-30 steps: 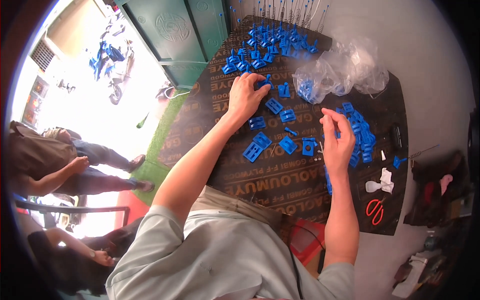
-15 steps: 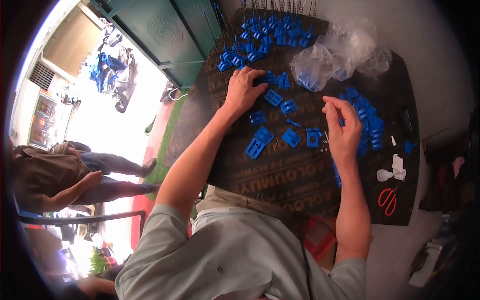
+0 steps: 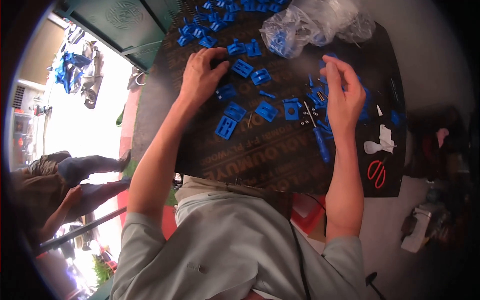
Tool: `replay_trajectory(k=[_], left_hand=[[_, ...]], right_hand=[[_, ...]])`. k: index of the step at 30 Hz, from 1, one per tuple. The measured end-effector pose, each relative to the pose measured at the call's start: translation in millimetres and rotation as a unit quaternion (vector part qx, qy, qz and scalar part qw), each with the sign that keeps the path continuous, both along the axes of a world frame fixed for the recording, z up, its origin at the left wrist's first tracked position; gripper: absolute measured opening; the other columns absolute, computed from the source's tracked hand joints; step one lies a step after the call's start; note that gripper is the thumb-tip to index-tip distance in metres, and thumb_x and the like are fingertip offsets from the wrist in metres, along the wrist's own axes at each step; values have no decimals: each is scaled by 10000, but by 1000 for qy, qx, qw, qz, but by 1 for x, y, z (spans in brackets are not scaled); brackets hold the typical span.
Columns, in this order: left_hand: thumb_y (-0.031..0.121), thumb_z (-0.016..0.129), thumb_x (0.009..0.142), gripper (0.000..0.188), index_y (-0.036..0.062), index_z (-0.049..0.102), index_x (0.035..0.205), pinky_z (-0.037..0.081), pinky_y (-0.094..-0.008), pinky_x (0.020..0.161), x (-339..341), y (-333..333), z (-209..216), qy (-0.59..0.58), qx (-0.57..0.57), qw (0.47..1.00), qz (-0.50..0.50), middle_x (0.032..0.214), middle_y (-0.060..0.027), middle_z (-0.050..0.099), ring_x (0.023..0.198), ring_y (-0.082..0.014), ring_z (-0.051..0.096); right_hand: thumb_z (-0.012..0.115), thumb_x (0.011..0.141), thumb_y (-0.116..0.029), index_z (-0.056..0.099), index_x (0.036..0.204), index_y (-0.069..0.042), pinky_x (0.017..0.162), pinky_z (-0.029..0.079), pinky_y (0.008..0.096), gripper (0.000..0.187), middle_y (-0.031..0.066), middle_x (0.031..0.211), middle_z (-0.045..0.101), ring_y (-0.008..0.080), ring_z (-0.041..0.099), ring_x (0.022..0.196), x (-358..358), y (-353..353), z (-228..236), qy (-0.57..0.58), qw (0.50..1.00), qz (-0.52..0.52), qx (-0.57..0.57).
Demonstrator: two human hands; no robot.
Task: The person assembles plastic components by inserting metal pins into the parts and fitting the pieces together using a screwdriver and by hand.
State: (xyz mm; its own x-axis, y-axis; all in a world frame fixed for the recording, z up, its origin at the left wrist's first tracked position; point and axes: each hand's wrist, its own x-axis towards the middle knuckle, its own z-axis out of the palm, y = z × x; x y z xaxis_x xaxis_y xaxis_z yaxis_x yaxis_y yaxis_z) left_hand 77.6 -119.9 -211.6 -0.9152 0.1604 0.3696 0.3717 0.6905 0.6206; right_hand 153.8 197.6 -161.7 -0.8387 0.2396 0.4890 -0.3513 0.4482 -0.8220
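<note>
My left hand (image 3: 202, 75) is over the left part of the dark table, thumb and fingers apart with nothing between them. Its fingertips are close to two upright blue plastic clip-like parts (image 3: 244, 47). Several flat blue slotted pieces lie nearby, among them a square plate (image 3: 242, 68) and a paired piece (image 3: 226, 127). My right hand (image 3: 346, 97) hovers over a heap of blue parts, thumb and forefinger pinched together; anything between them is too small to make out. Beside that wrist lies a blue-handled screwdriver (image 3: 321, 145), with small metal bits near its shaft.
Rows of blue assemblies (image 3: 205, 30) stand along the far left. A clear plastic bag (image 3: 315, 25) with blue parts lies at the back. Red-handled scissors (image 3: 376, 173) and crumpled white paper (image 3: 386, 137) are at the right. Another person (image 3: 65, 185) is off to the left.
The whole view has shifted, so the table appears farther left and higher. My right hand has moved right over the table, uncovering the screwdriver. My left hand has drawn slightly back from the blue parts.
</note>
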Motion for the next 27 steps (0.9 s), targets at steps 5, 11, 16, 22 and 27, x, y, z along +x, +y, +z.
replay_trajectory(k=[5, 11, 16, 22, 27], left_hand=[[197, 737, 948, 346, 56, 748, 1264, 559, -412, 951, 18, 24, 20, -49, 39, 998, 22, 1134, -123, 756, 1057, -300, 706], [171, 703, 984, 270, 40, 740, 1217, 575, -401, 848, 22, 39, 23, -8, 20, 1000, 23, 1024, -120, 741, 937, -289, 727], [154, 694, 1001, 215, 44, 753, 1176, 576, -400, 801, 20, 31, 17, 6, 35, 999, 24, 1000, -129, 735, 888, -298, 726], [179, 728, 992, 240, 43, 755, 1188, 579, -403, 789, 22, 28, 25, -28, 31, 999, 10, 987, -115, 737, 847, -295, 719], [124, 736, 936, 357, 82, 720, 1291, 547, -426, 1008, 24, 25, 24, 64, -49, 993, -86, 1261, -129, 674, 1161, -324, 649]], right_hand=[[674, 1102, -188, 786, 1220, -37, 713, 493, 226, 221, 22, 962, 772, 65, 679, 871, -2, 20, 3, -6, 999, -38, -15], [659, 1109, -196, 788, 1230, -40, 708, 456, 214, 235, 15, 965, 769, 47, 648, 864, -5, 41, 7, 5, 997, -75, -14], [662, 1107, -203, 789, 1218, -38, 763, 495, 236, 236, 29, 966, 770, 71, 673, 886, 0, 33, 13, -27, 996, -83, 5], [674, 1083, -110, 779, 1183, -14, 818, 572, 287, 174, 60, 1070, 771, 131, 742, 934, -1, 20, 10, -30, 996, -69, 47], [672, 1083, -111, 777, 1189, -11, 810, 572, 282, 180, 72, 1068, 765, 141, 746, 934, 0, 19, 12, -37, 995, -62, 68]])
